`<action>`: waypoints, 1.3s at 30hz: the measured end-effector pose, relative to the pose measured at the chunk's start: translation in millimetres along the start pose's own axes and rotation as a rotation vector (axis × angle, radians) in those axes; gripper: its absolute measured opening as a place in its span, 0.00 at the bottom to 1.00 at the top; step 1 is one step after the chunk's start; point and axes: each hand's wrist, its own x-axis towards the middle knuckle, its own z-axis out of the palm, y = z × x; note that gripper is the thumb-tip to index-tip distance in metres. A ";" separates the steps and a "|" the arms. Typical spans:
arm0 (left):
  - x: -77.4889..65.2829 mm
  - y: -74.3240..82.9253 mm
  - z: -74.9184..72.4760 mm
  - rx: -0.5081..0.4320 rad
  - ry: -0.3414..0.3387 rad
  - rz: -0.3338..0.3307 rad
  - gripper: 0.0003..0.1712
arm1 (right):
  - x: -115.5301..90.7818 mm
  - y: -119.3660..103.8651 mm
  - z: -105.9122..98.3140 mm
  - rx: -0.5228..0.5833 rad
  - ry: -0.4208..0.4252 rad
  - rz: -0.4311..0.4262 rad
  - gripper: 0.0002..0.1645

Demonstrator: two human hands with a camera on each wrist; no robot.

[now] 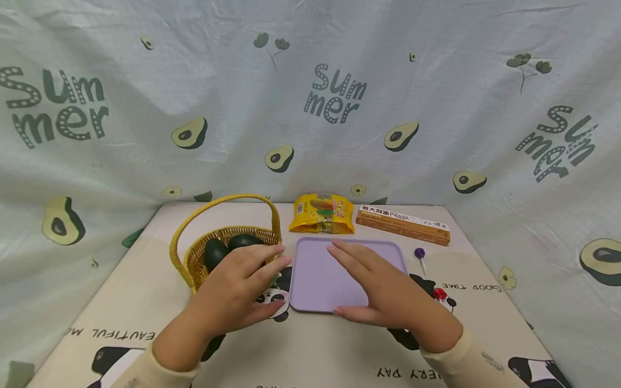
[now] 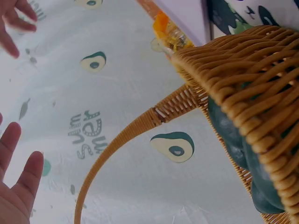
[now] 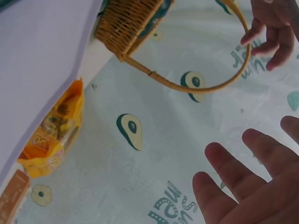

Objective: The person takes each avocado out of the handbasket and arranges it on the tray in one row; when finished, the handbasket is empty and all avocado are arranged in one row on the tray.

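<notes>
My left hand (image 1: pixel 237 291) hovers in front of a yellow wicker basket (image 1: pixel 194 258), its fingers extended and holding nothing. Dark green avocados (image 1: pixel 215 253) lie in that basket, partly hidden behind the hand; the left wrist view shows several dark rounded shapes (image 2: pixel 264 172) through the weave. Over the right part of a lilac tray (image 1: pixel 315 275) is my right hand (image 1: pixel 383 288), fingers straight, thumb apart, with nothing in it. The two palms face each other across a gap. In the right wrist view the spread fingers (image 3: pixel 229 170) stand away from the basket and tray.
Behind the tray lies a yellow snack bag (image 1: pixel 322 214), with a brown and white pasta box (image 1: pixel 402 225) to its right. A purple lollipop (image 1: pixel 420 254) and a red lollipop (image 1: pixel 439 293) rest right of the tray. A printed curtain (image 1: pixel 335 161) hangs around the table.
</notes>
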 end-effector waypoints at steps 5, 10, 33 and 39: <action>1.4 -1.6 -6.5 -0.011 0.045 -0.072 0.47 | 7.2 2.7 5.8 0.065 0.039 -0.002 0.61; 0.1 -2.8 -13.8 -0.047 0.085 -0.141 0.46 | 17.5 2.5 11.5 0.151 0.054 0.022 0.61; -8.0 -17.3 -37.4 0.121 0.407 -0.172 0.45 | 67.7 0.5 37.3 0.388 0.121 0.044 0.55; -17.4 -26.8 -41.4 0.163 0.452 -0.244 0.45 | 77.5 3.9 49.4 0.466 0.110 0.104 0.53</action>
